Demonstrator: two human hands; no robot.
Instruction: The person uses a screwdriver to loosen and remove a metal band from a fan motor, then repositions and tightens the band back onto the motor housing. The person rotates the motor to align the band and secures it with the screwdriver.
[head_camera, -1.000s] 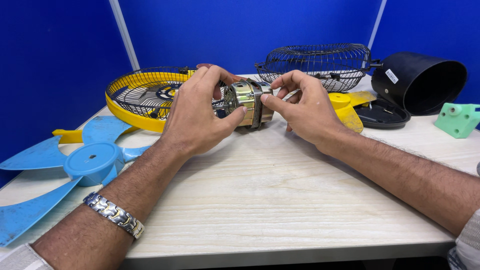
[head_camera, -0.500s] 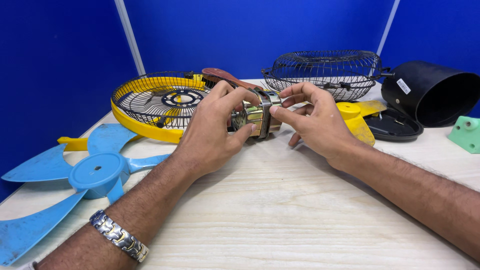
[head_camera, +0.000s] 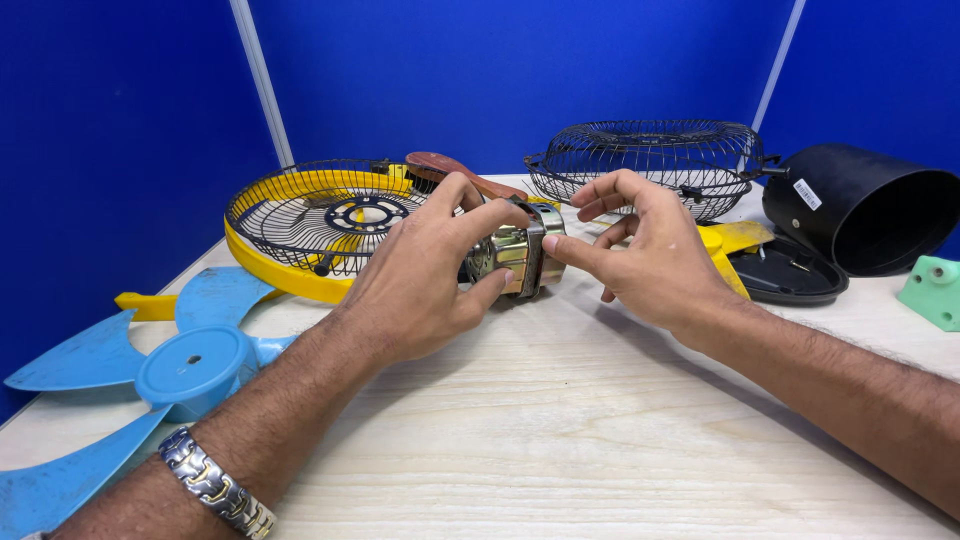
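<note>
Since the earlier frames the two hands have stayed on the small metal motor (head_camera: 518, 258), though the right thumb now presses its side and the other right fingers have lifted and spread above it, and the view has tipped so the things sit lower. Nearest, a silver link bracelet (head_camera: 215, 490) circles the left wrist above the pale wooden tabletop (head_camera: 560, 440). To the left lies a blue fan blade (head_camera: 190, 365) with its round hub. The left hand (head_camera: 425, 280) wraps the brass-and-steel motor from the left, fingers clenched around its body, holding it just above the tabletop near the middle. The right hand (head_camera: 650, 255) meets it from the right, thumb tip against the motor's banded rim, the remaining fingers loose and open. Behind the left hand rests a yellow-rimmed wire fan guard (head_camera: 300, 225), tilted, with a reddish-brown handle (head_camera: 445, 168) at its far edge. Farther right stand a black wire guard (head_camera: 655, 160), a yellow piece (head_camera: 735, 245), a black cone-shaped housing (head_camera: 865, 205) and a green plastic block (head_camera: 935, 290).
</note>
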